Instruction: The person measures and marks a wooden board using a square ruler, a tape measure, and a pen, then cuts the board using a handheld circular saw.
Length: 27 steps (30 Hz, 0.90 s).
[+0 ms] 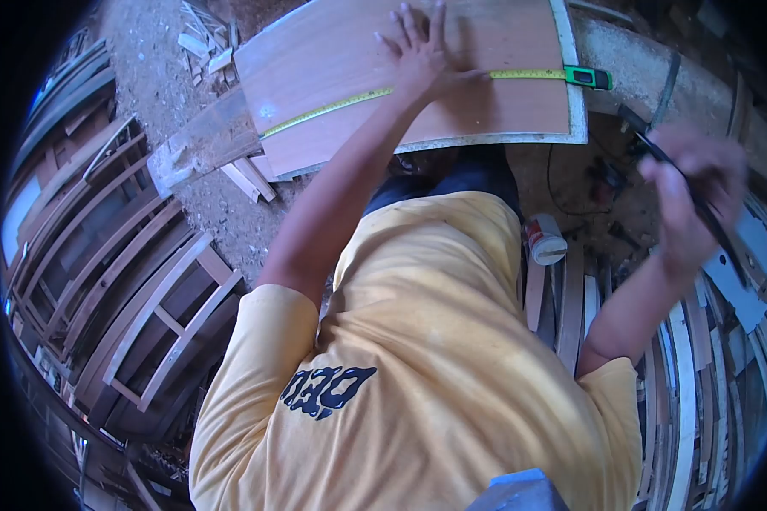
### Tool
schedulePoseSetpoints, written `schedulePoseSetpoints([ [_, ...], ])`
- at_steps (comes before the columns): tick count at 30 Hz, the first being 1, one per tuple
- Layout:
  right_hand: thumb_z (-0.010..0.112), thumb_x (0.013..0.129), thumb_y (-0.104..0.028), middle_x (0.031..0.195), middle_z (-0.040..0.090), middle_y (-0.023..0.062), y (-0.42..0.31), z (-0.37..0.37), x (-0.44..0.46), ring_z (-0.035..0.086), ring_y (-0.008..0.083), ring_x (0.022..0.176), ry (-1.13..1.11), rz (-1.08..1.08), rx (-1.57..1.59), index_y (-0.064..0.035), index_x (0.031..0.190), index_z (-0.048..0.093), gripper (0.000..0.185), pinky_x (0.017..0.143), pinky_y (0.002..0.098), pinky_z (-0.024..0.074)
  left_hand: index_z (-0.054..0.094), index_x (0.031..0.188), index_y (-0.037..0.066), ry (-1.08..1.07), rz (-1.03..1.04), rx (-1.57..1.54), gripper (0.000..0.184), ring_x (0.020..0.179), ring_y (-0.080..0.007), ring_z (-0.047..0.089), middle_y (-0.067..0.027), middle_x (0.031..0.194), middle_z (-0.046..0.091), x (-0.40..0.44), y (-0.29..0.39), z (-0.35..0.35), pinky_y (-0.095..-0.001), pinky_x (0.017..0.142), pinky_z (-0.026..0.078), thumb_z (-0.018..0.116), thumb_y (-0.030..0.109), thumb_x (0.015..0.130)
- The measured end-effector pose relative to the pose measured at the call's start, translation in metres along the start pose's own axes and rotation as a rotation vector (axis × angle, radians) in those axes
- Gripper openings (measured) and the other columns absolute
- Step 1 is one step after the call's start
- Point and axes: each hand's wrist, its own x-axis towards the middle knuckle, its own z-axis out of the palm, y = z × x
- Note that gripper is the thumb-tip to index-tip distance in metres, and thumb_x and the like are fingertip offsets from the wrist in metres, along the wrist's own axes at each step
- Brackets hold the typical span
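My left hand (pixel 419 64) lies flat with fingers spread on a wooden panel (pixel 315 55) with pale edges. Beneath or beside that hand runs a yellow tape measure (pixel 524 74), pulled out across the panel; the hand hides part of the blade. Its green and black case rests at the panel's right edge. On the right, my right hand (pixel 690 192) is raised and blurred, its fingers closed round a long dark tool that looks like a hammer (pixel 726 243), held at a slant beside the panel.
A white and red tub (pixel 545 238) stands on the floor below the panel's right end. Stacked wooden strips and frames (pixel 175 319) fill the left side, and more strips (pixel 682 375) lie at right. Wood scraps (pixel 217 55) litter the floor. A dark cable (pixel 556 187) lies nearby.
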Motion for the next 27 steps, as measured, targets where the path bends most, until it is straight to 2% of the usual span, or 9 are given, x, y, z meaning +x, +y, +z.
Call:
schedulePoseSetpoints([
  [1, 0.068, 0.095, -0.005, 0.092, 0.063, 0.0092, 0.020, 0.007, -0.009, 0.061, 0.0184, 0.080, 0.066, 0.104, 0.033, -0.0045, 0.105, 0.054, 0.017, 0.079, 0.0349, 0.0516, 0.003, 0.168, 0.014, -0.070, -0.040, -0.013, 0.143, 0.156, -0.0548, -0.008, -0.0379, 0.168, -0.005, 0.003, 0.016, -0.006, -0.0769, 0.118, -0.002, 0.085, 0.070, 0.066],
  [3, 0.061, 0.096, 0.003, 0.090, 0.064, 0.0070, 0.058, 0.021, -0.025, 0.065, 0.0144, 0.082, 0.107, 0.238, 0.126, -0.0020, 0.109, 0.056, 0.015, 0.080, 0.0280, 0.0545, 0.002, 0.168, 0.014, -0.091, -0.047, -0.042, 0.144, 0.156, -0.0558, -0.008, -0.0387, 0.167, -0.006, 0.010, 0.032, -0.008, -0.0774, 0.117, -0.002, 0.086, 0.070, 0.065],
  [5, 0.061, 0.098, 0.001, 0.093, 0.067, 0.0078, 0.088, 0.032, -0.038, 0.066, 0.0127, 0.084, 0.136, 0.387, 0.109, -0.0002, 0.107, 0.057, 0.010, 0.081, 0.0275, 0.0549, 0.000, 0.168, 0.014, -0.173, -0.138, -0.019, 0.147, 0.155, -0.0568, -0.010, -0.0396, 0.167, -0.007, 0.014, 0.048, -0.018, -0.0775, 0.117, -0.003, 0.086, 0.070, 0.063],
  [8, 0.062, 0.098, -0.001, 0.095, 0.070, 0.0093, 0.131, 0.046, -0.055, 0.068, 0.0126, 0.085, 0.155, 0.464, 0.061, 0.0007, 0.105, 0.059, 0.008, 0.081, 0.0273, 0.0558, -0.002, 0.168, 0.014, -0.148, -0.145, -0.007, 0.150, 0.155, -0.0571, -0.012, -0.0399, 0.167, -0.008, 0.016, 0.047, -0.008, -0.0772, 0.117, -0.005, 0.086, 0.073, 0.061],
  [10, 0.063, 0.098, -0.001, 0.093, 0.073, 0.0098, 0.155, 0.054, -0.063, 0.070, 0.0130, 0.082, 0.244, 0.520, 0.100, 0.0010, 0.102, 0.060, 0.006, 0.078, 0.0269, 0.0572, -0.003, 0.168, 0.015, -0.157, -0.154, -0.004, 0.151, 0.155, -0.0567, -0.013, -0.0398, 0.167, -0.009, 0.017, 0.048, -0.007, -0.0765, 0.117, -0.006, 0.085, 0.074, 0.061],
  [15, 0.066, 0.094, -0.002, 0.088, 0.075, 0.0096, 0.193, 0.070, -0.067, 0.072, 0.0129, 0.078, 0.276, 0.542, 0.012, 0.0007, 0.098, 0.061, 0.007, 0.072, 0.0279, 0.0582, -0.005, 0.168, 0.016, -0.140, -0.155, 0.027, 0.153, 0.155, -0.0559, -0.015, -0.0391, 0.167, -0.011, 0.017, 0.044, 0.000, -0.0745, 0.118, -0.009, 0.082, 0.081, 0.060],
  [17, 0.068, 0.092, -0.003, 0.087, 0.075, 0.0092, 0.206, 0.073, -0.066, 0.073, 0.0127, 0.078, 0.247, 0.465, -0.104, 0.0001, 0.096, 0.061, 0.009, 0.071, 0.0280, 0.0575, -0.005, 0.168, 0.017, -0.143, -0.156, 0.049, 0.154, 0.154, -0.0555, -0.016, -0.0385, 0.167, -0.012, 0.017, 0.042, 0.002, -0.0737, 0.118, -0.009, 0.081, 0.083, 0.059],
  [27, 0.071, 0.090, -0.008, 0.076, 0.070, 0.0062, 0.221, 0.085, -0.069, 0.067, 0.0111, 0.068, 0.329, 0.427, -0.171, -0.0017, 0.093, 0.061, 0.011, 0.063, 0.0275, 0.0530, -0.005, 0.168, 0.018, -0.179, -0.187, 0.043, 0.155, 0.154, -0.0551, -0.018, -0.0375, 0.167, -0.014, 0.018, 0.044, -0.002, -0.0736, 0.118, -0.008, 0.080, 0.085, 0.058],
])
